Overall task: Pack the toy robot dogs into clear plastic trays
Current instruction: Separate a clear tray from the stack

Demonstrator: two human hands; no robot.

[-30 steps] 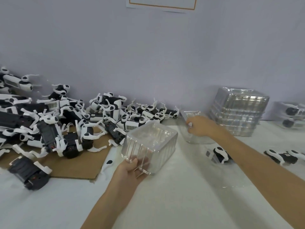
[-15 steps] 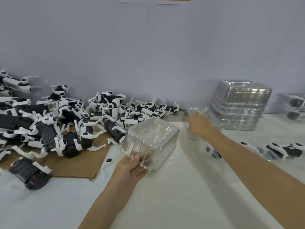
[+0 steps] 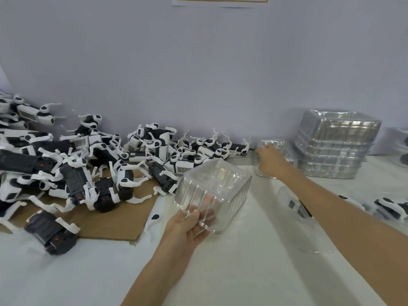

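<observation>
My left hand (image 3: 187, 226) grips the near edge of a clear plastic tray (image 3: 215, 191), lifted and tilted above the white table. My right hand (image 3: 268, 160) reaches far forward and holds a second clear tray (image 3: 273, 146) near the wall; its fingers are curled on the tray's side. A big pile of black-and-white toy robot dogs (image 3: 88, 164) covers the left, partly on brown cardboard (image 3: 114, 217). One dog (image 3: 297, 205) lies under my right forearm beneath clear plastic, mostly hidden.
A stack of clear trays (image 3: 335, 144) stands at the back right by the wall. More toy dogs (image 3: 390, 206) lie at the right edge, and packed ones (image 3: 403, 149) sit at the far right. White table surface (image 3: 242, 272) lies between my arms.
My right hand has moved the second tray a little farther back toward the wall and stack. The left hand has raised and tilted its tray slightly.
</observation>
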